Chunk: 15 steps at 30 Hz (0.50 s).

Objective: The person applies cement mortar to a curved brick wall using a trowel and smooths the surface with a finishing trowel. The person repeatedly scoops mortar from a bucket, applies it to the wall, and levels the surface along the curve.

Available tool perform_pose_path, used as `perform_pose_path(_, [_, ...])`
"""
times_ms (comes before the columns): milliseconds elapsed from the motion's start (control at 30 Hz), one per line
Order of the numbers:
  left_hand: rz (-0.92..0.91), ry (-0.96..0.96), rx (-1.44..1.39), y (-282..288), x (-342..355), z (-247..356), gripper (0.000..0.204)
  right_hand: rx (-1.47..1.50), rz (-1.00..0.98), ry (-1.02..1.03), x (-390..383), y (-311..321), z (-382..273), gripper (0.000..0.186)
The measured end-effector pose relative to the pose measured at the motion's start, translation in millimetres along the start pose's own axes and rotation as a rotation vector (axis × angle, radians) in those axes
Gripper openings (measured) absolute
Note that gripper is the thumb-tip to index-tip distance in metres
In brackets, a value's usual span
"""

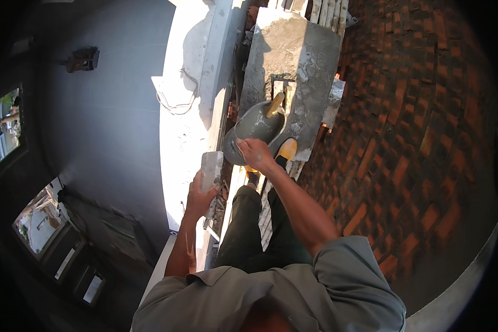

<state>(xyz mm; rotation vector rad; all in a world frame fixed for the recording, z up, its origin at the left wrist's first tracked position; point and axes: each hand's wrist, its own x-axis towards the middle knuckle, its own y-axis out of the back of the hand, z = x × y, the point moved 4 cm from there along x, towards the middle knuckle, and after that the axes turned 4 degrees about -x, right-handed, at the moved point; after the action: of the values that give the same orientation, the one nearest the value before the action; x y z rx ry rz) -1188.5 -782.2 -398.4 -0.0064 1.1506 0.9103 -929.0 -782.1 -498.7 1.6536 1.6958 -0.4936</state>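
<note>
My left hand (199, 198) is wrapped round the near end of a flat, rectangular plastering float (211, 169). The float is grey with cement and stands at the edge of the white ledge (185, 133). With its fingers closed over the near rim, my right hand (255, 154) grips a dark mortar bucket (255, 126). The bucket tilts over the plank walkway, close to my feet. Inside it leans a tool with a wooden handle (276, 104), its lower part hidden. Just beyond lies a grey, cement-smeared board (315, 61).
My feet, in yellow-toed shoes (287, 149), stand on narrow scaffold planks (265, 221). Well below on the right spreads a red brick surface (404, 127). A thin wire (177, 108) loops over the ledge. At left rises a grey wall (116, 99) with window openings.
</note>
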Motion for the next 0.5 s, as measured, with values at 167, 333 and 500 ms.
perform_pose_path(167, [-0.223,-0.324,0.608,-0.3,-56.6,108.7,0.101,0.096,0.226,0.100,-126.7,43.3,-61.2,0.059])
perform_pose_path(333, [-0.388,-0.586,0.904,-55.8,-81.9,179.6,0.090,0.077,0.356,0.063,-238.6,77.4,-114.8,0.070])
perform_pose_path(500, [-0.373,-0.876,1.012,-106.6,-83.0,203.5,0.066,0.114,0.496,0.062,-332.0,99.6,-139.4,0.067])
